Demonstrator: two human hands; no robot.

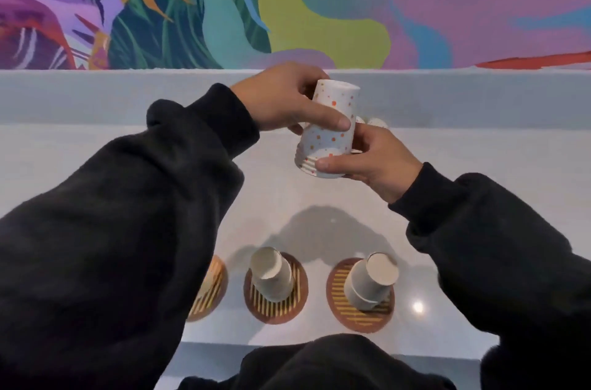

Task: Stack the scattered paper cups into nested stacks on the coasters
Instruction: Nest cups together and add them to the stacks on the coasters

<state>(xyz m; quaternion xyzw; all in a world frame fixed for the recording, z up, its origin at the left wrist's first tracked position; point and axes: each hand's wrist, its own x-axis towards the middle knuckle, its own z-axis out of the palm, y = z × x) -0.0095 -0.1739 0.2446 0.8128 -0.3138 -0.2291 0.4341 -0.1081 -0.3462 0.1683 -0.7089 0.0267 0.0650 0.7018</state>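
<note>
White table (pixel 447 149) set against a bright painted mural (pixel 319 5); positions below are given from the middle coaster (pixel 275 309) at the near edge. Left of it, the left coaster (pixel 212 290) is half hidden by a black sleeve, and whether it carries cups cannot be told. On the middle coaster stands a plain stack (pixel 271 274) of nested cups, mouth down; the count is unclear. Beyond that coaster and raised above the table, the left hand (pixel 281 98) has thumb and fingers curled round the upper part of the dotted stack (pixel 329 130), several nested cups held base up and slightly tilted. Right of the middle coaster, the right coaster (pixel 345 303) carries a second plain stack (pixel 372 281) of at least 2 cups, leaning. Beyond and to the right, the right hand (pixel 374 159) pinches the dotted stack's rim end, thumb on the rims. Just behind that hand, loose cups (pixel 377 122) show in part. Judgement: 2 coasters are served; the dotted stack is not yet placed, most likely meant for the left coaster, and the loose cups are left to gather. Every cup seen is inverted, holding nothing but the cups nested inside.
</note>
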